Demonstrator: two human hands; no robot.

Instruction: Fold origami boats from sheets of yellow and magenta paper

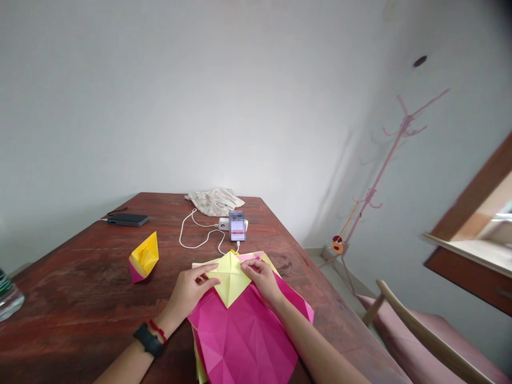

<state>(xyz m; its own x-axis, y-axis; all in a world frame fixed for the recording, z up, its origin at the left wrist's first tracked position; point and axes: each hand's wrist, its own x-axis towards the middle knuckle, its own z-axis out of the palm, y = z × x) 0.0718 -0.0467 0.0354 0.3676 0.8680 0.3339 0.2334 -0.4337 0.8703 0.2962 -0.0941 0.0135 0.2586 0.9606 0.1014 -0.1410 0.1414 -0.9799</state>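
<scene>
A small yellow folded paper (229, 278) lies on a creased magenta sheet (244, 341), which tops a stack of coloured papers on the wooden table (80, 298). My left hand (190, 292) presses the yellow paper's left side, fingers curled with the index finger along a fold. My right hand (262, 278) pinches the paper's right edge. A dark watch and a red string sit on my left wrist.
A finished yellow-and-pink paper boat (144, 258) stands to the left. Behind the papers are a phone (237, 226) on a white cable, a dark power bank (128, 219), a cloth (214, 201) and a bottle (8, 294) at left. A chair (424, 336) and coat rack (384, 170) stand right.
</scene>
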